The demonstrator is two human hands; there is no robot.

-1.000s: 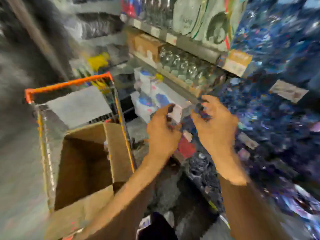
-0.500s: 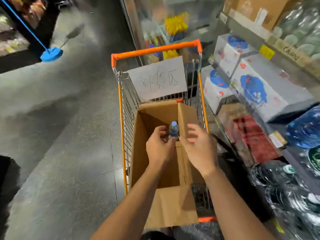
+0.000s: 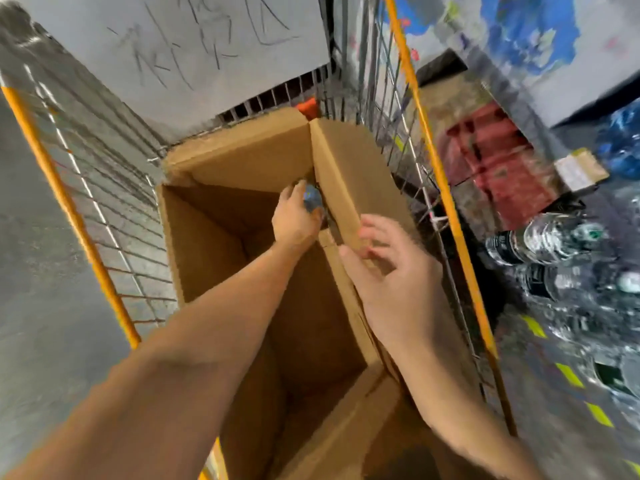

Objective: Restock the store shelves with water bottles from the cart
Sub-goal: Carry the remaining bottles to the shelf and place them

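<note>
Bottle: our left hand (image 3: 294,220) grips a water bottle (image 3: 312,199) in the box (image 3: 207,237); axis unclear.
Right hand (image 3: 391,282): fingers spread, empty.
Cart (image 3: 86,233) sign (image 3: 180,46): handwriting, unreadable.

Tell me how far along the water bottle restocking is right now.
Done: bottles already lie on the low shelf at right. In hand: the left hand grips a bottle at the far corner of the cardboard box in the cart; the right hand hovers open over the box's edge. Left: lifting that bottle out and shelving it.
</note>
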